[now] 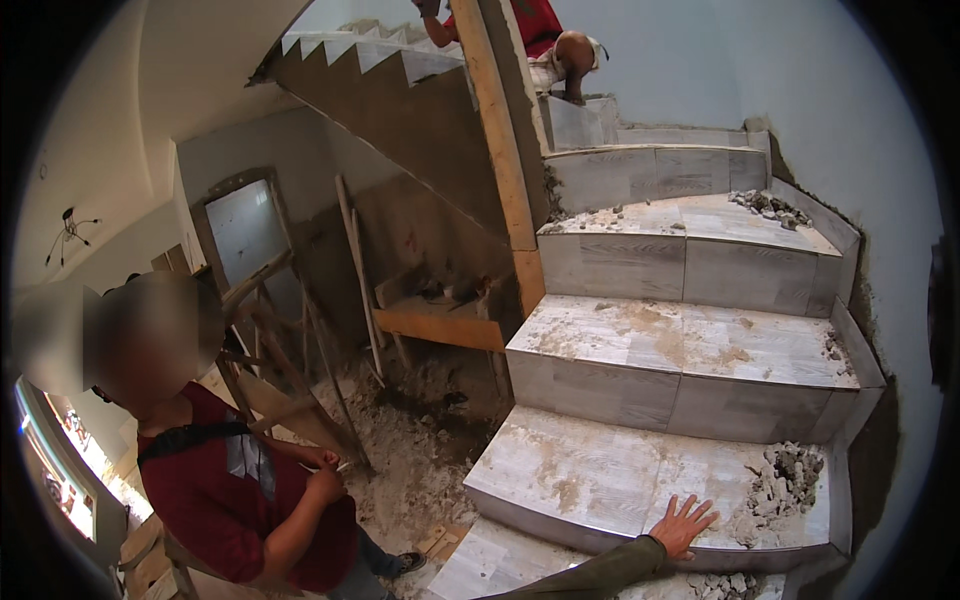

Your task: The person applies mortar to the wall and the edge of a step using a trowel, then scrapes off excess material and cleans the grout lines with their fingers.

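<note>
My left hand (683, 527), at the end of a dark olive sleeve (610, 568), rests palm down with fingers spread on a grey wood-look tiled stair tread (600, 470). Nothing is held in it. Just to the right of my fingers lies a heap of broken mortar rubble (785, 485), against the wall side of the same step. Pale dust smears the tread. Below, part of a lower step carries more grey rubble (722, 586). My right hand is out of view.
A person in a dark red shirt (210, 500) stands on the left, hands together. Another person in red (538, 30) is up the stairs. A wooden post (495, 130) borders the steps. Rubble (770, 208) sits on an upper tread; wooden trestles (290, 350) stand below.
</note>
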